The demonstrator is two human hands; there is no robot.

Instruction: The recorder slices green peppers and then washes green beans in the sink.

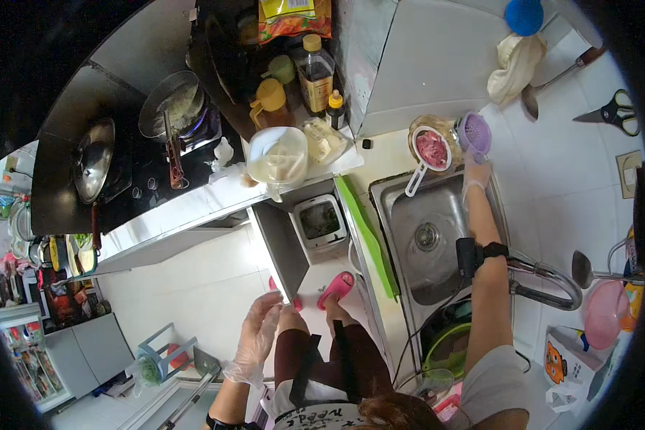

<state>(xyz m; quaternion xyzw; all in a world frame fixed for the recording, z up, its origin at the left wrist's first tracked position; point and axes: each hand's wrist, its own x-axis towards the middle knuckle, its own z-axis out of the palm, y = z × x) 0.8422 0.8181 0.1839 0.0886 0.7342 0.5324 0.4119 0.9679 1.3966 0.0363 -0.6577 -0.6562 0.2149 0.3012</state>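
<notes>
My right hand (476, 171), in a clear plastic glove, reaches over the back edge of the steel sink (427, 252) and touches a purple plastic strainer (474, 134). Beside it, a white-handled strainer (431, 148) holding red meat rests over a bowl or jar. My left hand (258, 333), also gloved, is at the top edge of an opened grey cabinet door (279, 258); whether it grips the door is not clear. Inside the cabinet stands a white bin (321, 223) with dark and green contents.
A pan (173, 105) with food and a lidded wok (95, 161) stand on the stove. Bottles, a plastic container (277, 156) and a bag line the counter corner. A green cutting board (366, 236) stands along the sink counter. The faucet (548, 285) juts in from the right.
</notes>
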